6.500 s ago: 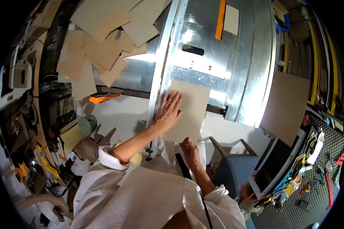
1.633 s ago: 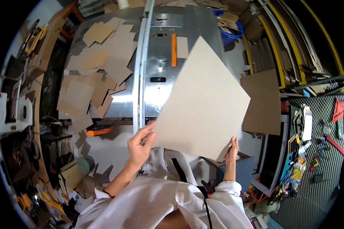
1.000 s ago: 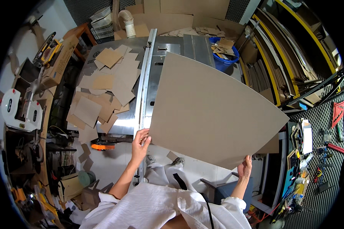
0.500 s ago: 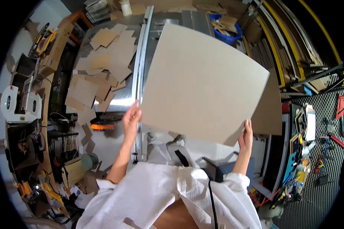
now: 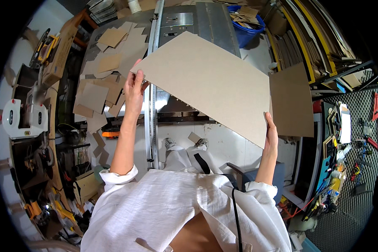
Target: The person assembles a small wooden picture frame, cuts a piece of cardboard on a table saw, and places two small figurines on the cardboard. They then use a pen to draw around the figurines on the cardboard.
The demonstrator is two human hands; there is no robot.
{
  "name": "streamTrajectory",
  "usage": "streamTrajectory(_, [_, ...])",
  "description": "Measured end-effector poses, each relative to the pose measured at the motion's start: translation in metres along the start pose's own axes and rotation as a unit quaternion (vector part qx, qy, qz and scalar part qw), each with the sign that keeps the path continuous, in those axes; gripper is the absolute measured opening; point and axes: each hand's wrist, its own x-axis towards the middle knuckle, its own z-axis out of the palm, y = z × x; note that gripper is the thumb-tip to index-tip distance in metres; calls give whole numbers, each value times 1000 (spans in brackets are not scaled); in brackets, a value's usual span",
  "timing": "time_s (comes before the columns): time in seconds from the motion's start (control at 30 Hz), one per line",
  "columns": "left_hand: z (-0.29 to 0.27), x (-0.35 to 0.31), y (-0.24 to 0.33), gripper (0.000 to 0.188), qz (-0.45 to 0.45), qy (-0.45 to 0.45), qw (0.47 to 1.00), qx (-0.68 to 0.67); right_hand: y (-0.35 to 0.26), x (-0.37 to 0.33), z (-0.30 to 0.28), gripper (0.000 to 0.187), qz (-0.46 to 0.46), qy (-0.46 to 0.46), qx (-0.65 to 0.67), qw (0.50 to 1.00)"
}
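Over the near end of the grey metal counter (image 5: pixel 218 26), I watch two bare hands hold one large, flat, pale beige four-sided board (image 5: pixel 214 80) in the air. The left hand (image 5: pixel 134 86) is clamped on its left corner, thumb on top; the right hand (image 5: pixel 271 130) grips its right edge near the bottom corner. I count one long silver metal rail (image 5: pixel 151 147) and one round blue plastic bucket (image 5: pixel 244 37); the overlapping tan offcuts (image 5: pixel 93 98) are too jumbled to count. The board looks plain, matte and straight-edged. Compared with half a second ago, its left corner sits farther forward, so its near edge slants more steeply.
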Motion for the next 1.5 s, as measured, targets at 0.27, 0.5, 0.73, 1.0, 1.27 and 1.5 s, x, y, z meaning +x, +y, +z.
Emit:
streamTrajectory(0.27, [-17, -7, -39, 52, -44, -11, 998, 52, 6, -13, -9, 44, -54, 28, 4, 998])
streamTrajectory(0.5, [-42, -53, -105, 44, -89, 8, 988, 127, 13, -3, -46, 51, -72, 57, -123, 988])
streamTrajectory(0.73, [-46, -153, -165, 38, -169, -253, 911, 280, 29, 39, -156, 53, 1, 99, -211, 972])
streamTrajectory(1.0, [-126, -74, -213, 34, 22, 1, 901, 433, 41, 138, -194, 47, -57, 123, -403, 905])
streamTrajectory(1.27, [-174, 19, -246, 57, 68, -176, 841, 507, 54, 214, -183, 62, -22, 175, -636, 752])
streamTrajectory(1.5, [-188, 31, -264, 67, 127, -210, 828, 504, 114, 166, -71, 70, -351, 138, -758, 532])
